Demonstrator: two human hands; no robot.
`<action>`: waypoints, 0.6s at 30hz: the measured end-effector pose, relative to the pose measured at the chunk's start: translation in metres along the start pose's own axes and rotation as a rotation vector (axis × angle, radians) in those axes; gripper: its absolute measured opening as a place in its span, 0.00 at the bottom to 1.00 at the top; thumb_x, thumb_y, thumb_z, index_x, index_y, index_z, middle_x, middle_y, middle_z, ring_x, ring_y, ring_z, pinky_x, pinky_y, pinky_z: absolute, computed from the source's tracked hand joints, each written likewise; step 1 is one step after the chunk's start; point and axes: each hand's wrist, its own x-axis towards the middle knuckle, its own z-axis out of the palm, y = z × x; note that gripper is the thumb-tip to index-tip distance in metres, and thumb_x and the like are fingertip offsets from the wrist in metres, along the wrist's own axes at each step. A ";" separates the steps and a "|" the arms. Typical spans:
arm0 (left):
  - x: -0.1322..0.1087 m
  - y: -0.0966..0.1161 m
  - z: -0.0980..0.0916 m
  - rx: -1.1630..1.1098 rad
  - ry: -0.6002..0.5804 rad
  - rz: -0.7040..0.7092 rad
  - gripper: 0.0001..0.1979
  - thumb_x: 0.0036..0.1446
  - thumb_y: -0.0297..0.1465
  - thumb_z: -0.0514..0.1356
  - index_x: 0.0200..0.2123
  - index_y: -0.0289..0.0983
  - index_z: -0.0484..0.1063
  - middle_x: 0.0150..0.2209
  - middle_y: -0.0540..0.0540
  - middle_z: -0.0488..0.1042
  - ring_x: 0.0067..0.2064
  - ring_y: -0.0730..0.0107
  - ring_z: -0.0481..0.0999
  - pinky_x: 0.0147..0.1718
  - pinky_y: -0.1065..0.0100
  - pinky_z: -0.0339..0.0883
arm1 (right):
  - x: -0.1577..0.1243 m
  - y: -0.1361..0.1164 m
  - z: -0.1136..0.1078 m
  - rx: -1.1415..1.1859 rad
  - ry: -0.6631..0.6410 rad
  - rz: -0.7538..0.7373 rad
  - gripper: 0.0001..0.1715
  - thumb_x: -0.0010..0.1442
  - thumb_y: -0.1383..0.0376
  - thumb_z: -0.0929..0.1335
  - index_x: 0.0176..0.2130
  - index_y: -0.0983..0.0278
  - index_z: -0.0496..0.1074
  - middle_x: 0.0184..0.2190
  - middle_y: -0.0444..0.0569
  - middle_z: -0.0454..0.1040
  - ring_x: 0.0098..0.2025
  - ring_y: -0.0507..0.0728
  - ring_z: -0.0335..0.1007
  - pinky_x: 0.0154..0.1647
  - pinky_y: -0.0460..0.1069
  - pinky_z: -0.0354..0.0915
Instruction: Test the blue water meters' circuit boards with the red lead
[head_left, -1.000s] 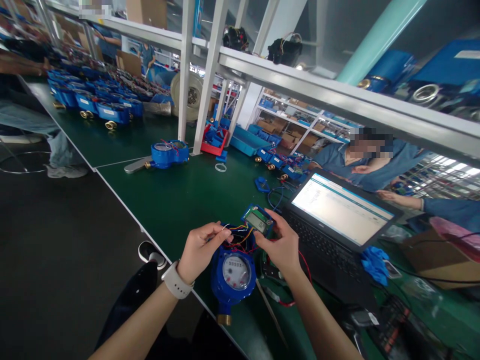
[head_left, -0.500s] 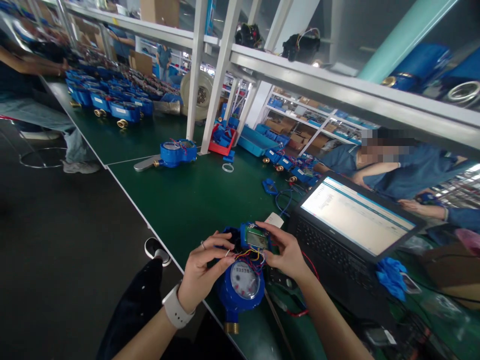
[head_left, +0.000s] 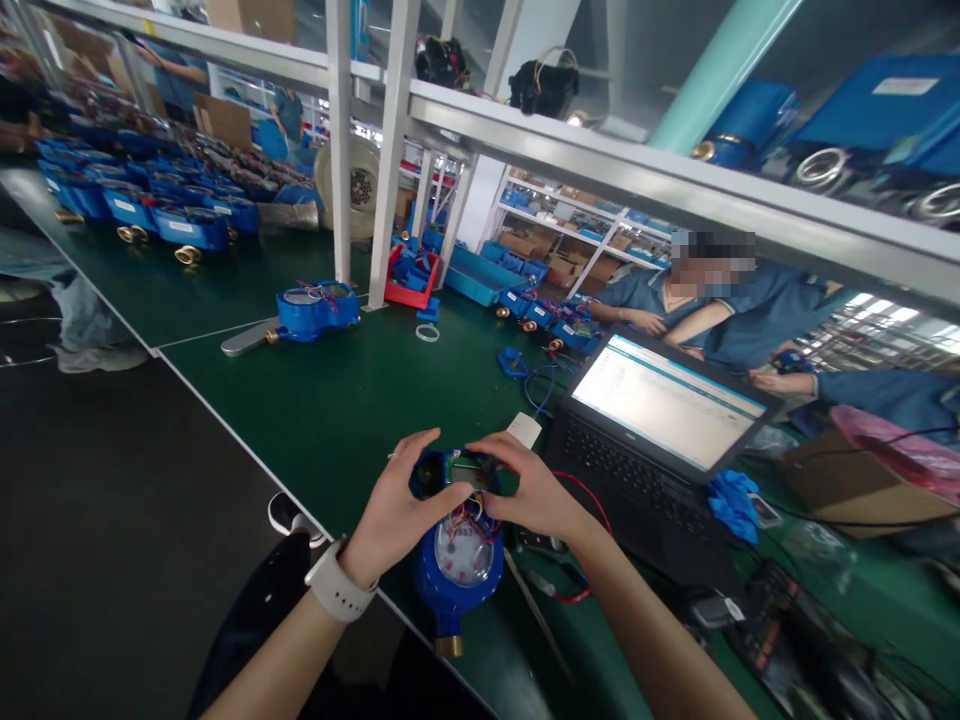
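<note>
The water meter [head_left: 457, 565] sits at the near edge of the green worktop [head_left: 330, 400], with its brass end right at the rim where the dark floor [head_left: 112, 520] begins. The left hand [head_left: 394, 510] has its grip closed around the meter's blue upper housing, thumb over the top. The right hand [head_left: 532, 495] grasps the display module [head_left: 469, 472] lying on that housing, with its fingers pressed down on it.

Bare worktop lies open to the left of the hands and beyond them, as far as a second meter [head_left: 311, 310] near the white shelf posts [head_left: 386, 150]. To the right, room is tight. An open laptop [head_left: 660, 420] stands just beside the right hand, a white tag [head_left: 523, 430] lies at its corner, and a red wire [head_left: 585, 490] loops between wrist and keyboard.

The fingers cover most of the module. A bundle of coloured wires crosses the top of the meter's dial, and its digits are too small to read, as is the laptop's screen. The dark gear in the lower right corner is blurred.

A crumpled blue cloth [head_left: 731, 505] lies past the laptop. Rows of blue meters [head_left: 150, 210] fill the far left of the worktop. Across the shelf frame, a person in a blue top [head_left: 735, 320] leans on folded arms.
</note>
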 end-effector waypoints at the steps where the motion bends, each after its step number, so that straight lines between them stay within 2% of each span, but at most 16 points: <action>1: 0.005 0.001 0.002 0.018 -0.045 0.003 0.30 0.44 0.42 0.68 0.51 0.41 0.69 0.53 0.40 0.69 0.56 0.52 0.68 0.57 0.44 0.61 | -0.001 -0.002 -0.003 -0.001 -0.008 -0.005 0.31 0.46 0.70 0.70 0.52 0.58 0.71 0.47 0.51 0.69 0.50 0.60 0.68 0.49 0.56 0.67; 3: 0.011 0.000 0.004 0.047 -0.110 0.005 0.27 0.43 0.40 0.68 0.48 0.41 0.71 0.50 0.42 0.72 0.52 0.54 0.71 0.55 0.46 0.64 | -0.007 -0.004 -0.014 0.012 0.010 0.007 0.31 0.50 0.67 0.70 0.55 0.56 0.69 0.53 0.51 0.68 0.55 0.60 0.66 0.55 0.57 0.65; 5: 0.014 -0.002 0.004 0.064 -0.139 -0.006 0.24 0.45 0.42 0.67 0.47 0.42 0.72 0.49 0.42 0.72 0.50 0.55 0.72 0.53 0.47 0.66 | -0.024 -0.005 -0.030 0.017 0.106 0.061 0.27 0.57 0.62 0.67 0.57 0.56 0.67 0.56 0.51 0.67 0.56 0.58 0.66 0.55 0.55 0.65; 7: 0.015 -0.005 0.003 0.070 -0.148 -0.036 0.24 0.47 0.45 0.66 0.47 0.43 0.72 0.49 0.42 0.72 0.49 0.56 0.73 0.51 0.48 0.68 | -0.052 -0.003 -0.043 -0.018 0.228 0.168 0.20 0.62 0.60 0.64 0.53 0.59 0.70 0.48 0.52 0.72 0.48 0.56 0.72 0.45 0.51 0.71; 9: 0.015 -0.008 0.001 0.061 -0.166 -0.077 0.26 0.46 0.47 0.65 0.48 0.44 0.72 0.49 0.43 0.72 0.49 0.56 0.74 0.47 0.50 0.71 | -0.085 0.001 -0.045 -0.082 0.266 0.299 0.13 0.61 0.62 0.64 0.42 0.61 0.76 0.33 0.49 0.76 0.32 0.54 0.75 0.30 0.46 0.70; 11: 0.014 -0.011 0.001 0.044 -0.190 -0.119 0.27 0.45 0.49 0.66 0.48 0.45 0.72 0.49 0.43 0.71 0.49 0.55 0.74 0.45 0.51 0.73 | -0.118 0.008 -0.032 -0.119 0.217 0.424 0.09 0.58 0.64 0.67 0.35 0.61 0.78 0.20 0.43 0.74 0.19 0.52 0.70 0.18 0.44 0.63; 13: 0.014 -0.012 0.001 0.027 -0.202 -0.144 0.27 0.45 0.49 0.66 0.48 0.46 0.72 0.51 0.44 0.70 0.49 0.55 0.74 0.44 0.53 0.74 | -0.144 0.018 -0.008 -0.124 0.188 0.531 0.12 0.55 0.65 0.69 0.41 0.59 0.78 0.13 0.39 0.70 0.12 0.52 0.65 0.13 0.43 0.58; 16: 0.014 -0.013 0.002 0.017 -0.185 -0.142 0.26 0.45 0.47 0.66 0.48 0.46 0.72 0.51 0.44 0.70 0.50 0.55 0.73 0.44 0.54 0.75 | -0.168 0.032 0.029 -0.104 0.199 0.647 0.16 0.59 0.62 0.66 0.46 0.60 0.75 0.10 0.38 0.69 0.08 0.54 0.64 0.10 0.44 0.58; 18: 0.015 -0.012 0.003 0.023 -0.186 -0.130 0.25 0.46 0.46 0.66 0.48 0.46 0.72 0.50 0.44 0.71 0.50 0.54 0.73 0.45 0.52 0.73 | -0.173 0.036 0.042 -0.034 0.309 0.673 0.15 0.62 0.58 0.64 0.44 0.60 0.74 0.12 0.39 0.70 0.10 0.54 0.66 0.10 0.44 0.61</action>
